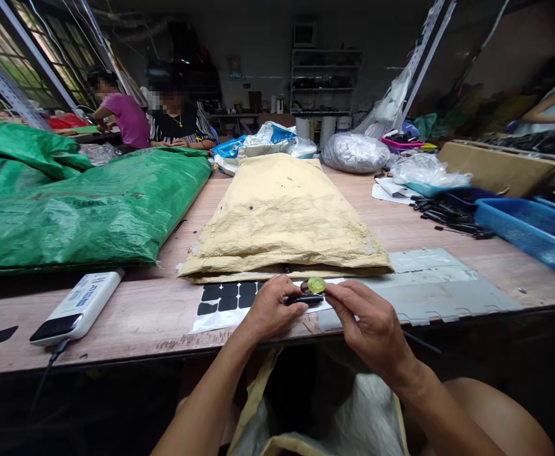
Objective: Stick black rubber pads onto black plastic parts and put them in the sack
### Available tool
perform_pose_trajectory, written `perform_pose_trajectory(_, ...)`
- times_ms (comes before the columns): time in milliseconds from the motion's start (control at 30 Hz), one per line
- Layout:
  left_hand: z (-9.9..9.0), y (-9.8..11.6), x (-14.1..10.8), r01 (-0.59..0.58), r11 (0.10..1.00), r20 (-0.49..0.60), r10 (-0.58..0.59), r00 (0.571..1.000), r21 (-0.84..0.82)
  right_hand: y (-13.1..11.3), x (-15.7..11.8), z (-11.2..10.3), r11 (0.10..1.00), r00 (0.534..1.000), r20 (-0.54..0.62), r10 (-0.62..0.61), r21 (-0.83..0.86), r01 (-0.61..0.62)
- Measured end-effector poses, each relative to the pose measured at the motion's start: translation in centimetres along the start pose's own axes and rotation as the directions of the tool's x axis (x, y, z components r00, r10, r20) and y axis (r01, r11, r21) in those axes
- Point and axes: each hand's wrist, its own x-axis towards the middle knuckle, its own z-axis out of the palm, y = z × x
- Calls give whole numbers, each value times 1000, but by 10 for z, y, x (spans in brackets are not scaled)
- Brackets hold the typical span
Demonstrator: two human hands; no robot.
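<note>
My left hand (272, 308) is closed on a slim black pen-shaped piece (308, 299), its thumb and fingers around one end. Between thumb and fingertips, my right hand (372, 316) pinches the edge of a small round yellow-green translucent piece (316, 285), just above the black piece. I cannot tell whether the two pieces touch. Under and beside my left hand lies a white sheet with black rounded-square stickers (228, 297). Right behind both hands, a cream woven sack (284, 215) lies flat on the table, its mouth towards me.
A white power bank with cable (80, 307) and a green sack (92, 209) are at left. A grey board (438, 285), blue tray (528, 231) and black pen-shaped pieces (452, 215) lie at right. An open sack (376, 411) hangs below the table edge. Two people (125, 120) sit across.
</note>
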Motion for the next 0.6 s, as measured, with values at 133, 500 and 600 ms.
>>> perform_pose_trajectory(133, 1, -1, 0, -8, 1000, -3, 8, 1000, 12, 5, -4, 2, 996, 995, 93, 43, -77, -36)
perform_pose_trajectory(500, 1, -2, 0, 18, 1000, -21, -18, 1000, -21, 18, -10, -8, 992, 993, 56, 102, -76, -97)
perform_pose_trajectory(600, 1, -1, 0, 25, 999, -27, -25, 999, -20, 25, -8, -11, 987, 989, 10, 148, -63, -147)
